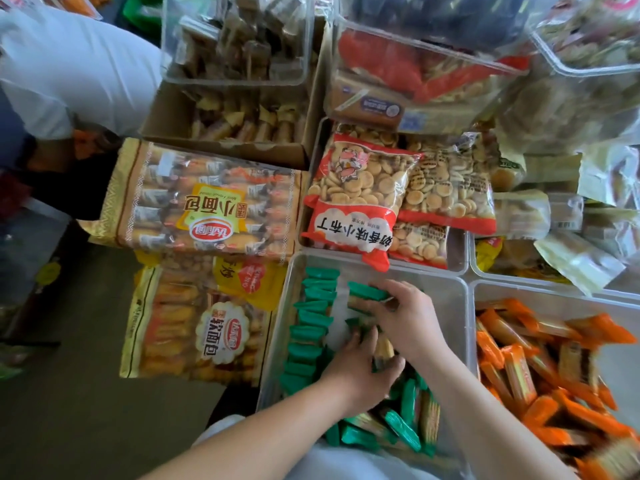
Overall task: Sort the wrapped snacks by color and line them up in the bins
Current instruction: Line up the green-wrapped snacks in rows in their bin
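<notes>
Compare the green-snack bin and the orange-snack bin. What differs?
Green bin holds green-wrapped snacks; orange bin holds orange-wrapped snacks.
Green bin has a neat row along its left wall plus a loose pile; orange bin is all loose heap.
Left hand and right hand grip snacks in the green bin; none in the orange bin.
Shared: clear plastic, side by side.

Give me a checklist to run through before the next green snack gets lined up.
1. Clear bin holds only green-wrapped snacks: ok.
2. Orange-wrapped snacks kept apart in the neighbouring bin: ok.
3. Row along the bin's left side neatly lined: ok.
4. Loose pile at the near end sorted into rows: not ok.
5. Left hand grips snacks: ok.
6. Right hand has a firm pinch: cannot tell, its fingers hide it.
</notes>
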Motion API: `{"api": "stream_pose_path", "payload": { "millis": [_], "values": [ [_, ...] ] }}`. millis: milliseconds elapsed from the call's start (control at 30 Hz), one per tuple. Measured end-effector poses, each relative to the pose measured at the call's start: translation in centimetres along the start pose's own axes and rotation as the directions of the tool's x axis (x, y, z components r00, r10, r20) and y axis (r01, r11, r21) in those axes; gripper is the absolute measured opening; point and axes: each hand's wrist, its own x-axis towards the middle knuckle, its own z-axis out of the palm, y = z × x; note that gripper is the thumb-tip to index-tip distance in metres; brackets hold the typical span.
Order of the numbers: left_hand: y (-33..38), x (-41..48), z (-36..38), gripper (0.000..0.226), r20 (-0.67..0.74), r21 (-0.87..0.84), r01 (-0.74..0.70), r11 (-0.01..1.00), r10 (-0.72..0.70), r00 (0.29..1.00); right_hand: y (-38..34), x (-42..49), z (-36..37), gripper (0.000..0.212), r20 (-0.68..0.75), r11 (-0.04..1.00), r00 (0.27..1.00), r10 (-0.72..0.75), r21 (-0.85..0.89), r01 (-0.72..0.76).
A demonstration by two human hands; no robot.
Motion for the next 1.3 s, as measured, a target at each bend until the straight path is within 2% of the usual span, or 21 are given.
{"api": "stream_pose_path", "payload": {
  "millis": [133, 267, 467, 500, 567, 667, 733, 800, 900, 933, 1000, 1067, 1100, 1300],
  "values": [
    [-0.5, -1.3, 0.3, 0.084, -0.076, -0.06, -0.051, 0.997, 0.046, 0.996, 0.0, 1.8, 1.3, 0.043, 0.022, 0.998, 0.998, 0.054, -0.033, -0.053],
    [-1.3, -2.1, 0.3, 0.079, -0.127, -0.107, -0.093, 0.99, 0.08, 0.989, -0.3, 2.5, 2.1, 0.041, 0.024, 0.994, 0.993, 0.112, -0.012, -0.112],
    [-0.9, -3.4, 0.9, 0.067, -0.224, -0.128, -0.094, 0.987, 0.064, 0.973, 0.4, 1.6, 1.4, 0.024, -0.117, 0.988, 0.982, 0.15, 0.056, -0.144],
    [-0.8, -3.6, 0.8, 0.068, -0.245, -0.111, -0.079, 0.991, 0.049, 0.968, 0.4, 1.5, 1.3, 0.021, -0.105, 0.99, 0.985, 0.14, 0.032, -0.137],
    [-0.6, -4.1, 0.4, 0.065, -0.249, -0.087, -0.061, 0.994, 0.038, 0.968, 0.0, 1.6, 1.4, 0.018, 0.009, 0.99, 0.995, 0.097, -0.102, -0.096],
    [-0.1, -4.9, 0.0, 0.057, -0.235, -0.123, -0.071, 0.99, 0.041, 0.971, -1.1, 1.7, 1.7, 0.031, 0.212, 0.983, 0.973, 0.089, -0.174, -0.052],
    [-0.2, -4.9, 0.0, 0.051, -0.238, -0.187, -0.077, 0.979, 0.031, 0.971, -1.2, 1.7, 1.0, 0.037, 0.226, 0.989, 0.971, 0.083, -0.139, -0.052],
    [-0.4, -5.1, 0.0, 0.041, -0.241, -0.277, -0.077, 0.958, 0.009, 0.971, -0.9, 1.2, -0.4, 0.028, 0.138, 0.996, 0.988, 0.063, -0.073, -0.053],
    [-1.4, -4.8, -0.1, 0.054, -0.272, -0.454, -0.129, 0.881, 0.0, 0.962, -0.1, -1.0, -2.8, 0.012, -0.004, 0.996, 0.997, 0.082, 0.018, -0.082],
    [-1.6, -4.7, -0.2, 0.056, -0.284, -0.481, -0.147, 0.865, 0.004, 0.959, 0.0, -2.0, -3.4, 0.016, 0.001, 0.994, 0.994, 0.107, 0.031, -0.107],
    [-1.8, -4.5, -0.2, 0.07, -0.298, -0.505, -0.176, 0.845, 0.02, 0.954, 0.1, -4.0, -3.8, 0.028, 0.112, 0.956, 0.974, 0.197, 0.196, -0.216],
    [-2.0, -4.3, 0.0, 0.081, -0.316, -0.503, -0.202, 0.84, 0.038, 0.948, 0.0, -5.4, -3.8, 0.028, 0.276, 0.852, 0.923, 0.267, 0.381, -0.36],
    [-1.9, -4.4, 0.0, 0.082, -0.313, -0.49, -0.205, 0.847, 0.048, 0.948, 0.1, -5.8, -3.7, 0.027, 0.308, 0.81, 0.913, 0.269, 0.44, -0.387],
    [-1.1, -4.5, 0.1, 0.076, -0.326, -0.3, -0.227, 0.926, 0.124, 0.937, 1.5, -6.3, -3.9, 0.027, 0.181, 0.746, 0.933, 0.312, 0.562, -0.358]
  ]
}}
